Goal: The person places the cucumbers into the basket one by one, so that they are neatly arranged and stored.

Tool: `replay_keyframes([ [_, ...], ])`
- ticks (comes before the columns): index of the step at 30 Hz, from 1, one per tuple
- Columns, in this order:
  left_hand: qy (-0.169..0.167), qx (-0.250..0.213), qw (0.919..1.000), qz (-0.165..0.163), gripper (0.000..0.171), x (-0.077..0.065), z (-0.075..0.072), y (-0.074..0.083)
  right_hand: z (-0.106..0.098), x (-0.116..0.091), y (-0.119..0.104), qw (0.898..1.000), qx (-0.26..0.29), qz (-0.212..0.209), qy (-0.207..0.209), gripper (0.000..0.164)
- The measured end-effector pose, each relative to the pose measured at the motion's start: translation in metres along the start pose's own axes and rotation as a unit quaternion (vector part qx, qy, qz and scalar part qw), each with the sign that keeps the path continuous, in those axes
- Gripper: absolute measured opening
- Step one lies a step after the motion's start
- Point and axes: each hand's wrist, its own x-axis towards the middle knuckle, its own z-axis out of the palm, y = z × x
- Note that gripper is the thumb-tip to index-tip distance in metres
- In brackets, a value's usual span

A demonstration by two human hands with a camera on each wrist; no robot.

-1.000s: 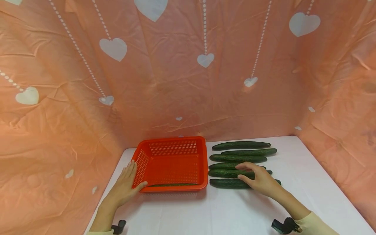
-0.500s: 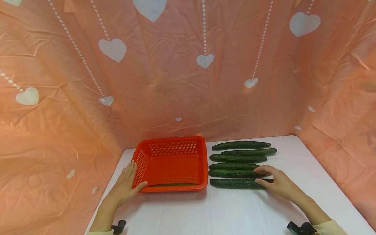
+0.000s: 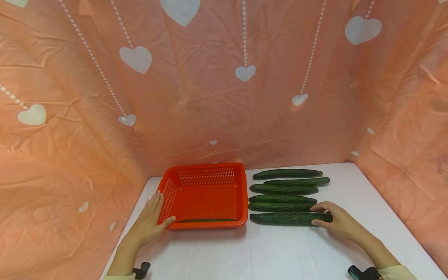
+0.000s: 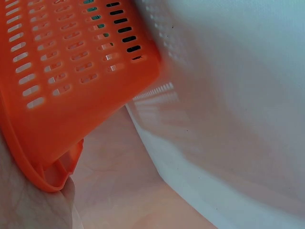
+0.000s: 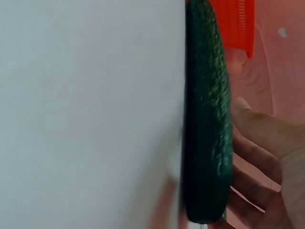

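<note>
My left hand [image 3: 149, 221] lies spread against the left end of a red-orange perforated basket [image 3: 243, 194], thumb by its near rim. The left wrist view shows the basket's slotted wall [image 4: 71, 119] and part of the palm [image 4: 28, 191]. A dark green cucumber [image 3: 280, 219] lies nearest on the right side. My right hand [image 3: 337, 221] is arched over its right end, thumb on the near side and fingers beyond. In the right wrist view the cucumber [image 5: 207, 119] runs lengthwise beside the thumb [image 5: 262, 126], with some fingertips hidden behind it.
Several more cucumbers lie roughly parallel behind the nearest one, including the farthest cucumber [image 3: 287, 173]. A green strip of cucumber [image 3: 206, 220] shows inside the basket's near side. The white tabletop [image 3: 273, 252] meets pink cloth walls [image 3: 196, 116] with white hearts.
My right hand has moved to the right and slightly nearer, from over the middle of the row to the right end of the nearest cucumber. The left hand and basket have stayed still.
</note>
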Motion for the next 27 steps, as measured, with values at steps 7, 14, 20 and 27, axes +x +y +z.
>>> replay_keyframes([
  [7, -0.001, -0.002, 1.0000, 0.000, 0.103, -0.001, 0.000, 0.001, 0.003, -0.004, 0.010, 1.000, -0.023, 0.002, -0.007, 0.038],
  [14, -0.003, -0.003, 1.0000, -0.002, 0.103, 0.000, 0.000, 0.000, 0.004, -0.005, 0.016, 0.999, -0.031, 0.014, -0.031, 0.038],
  [20, -0.005, 0.002, 1.0000, -0.003, 0.104, 0.001, 0.001, 0.000, 0.005, -0.004, 0.021, 0.998, -0.033, 0.008, -0.047, 0.041],
  [27, -0.005, 0.000, 1.0000, -0.004, 0.104, 0.001, 0.001, 0.001, 0.004, -0.003, 0.018, 0.997, -0.037, 0.019, -0.068, 0.041],
])
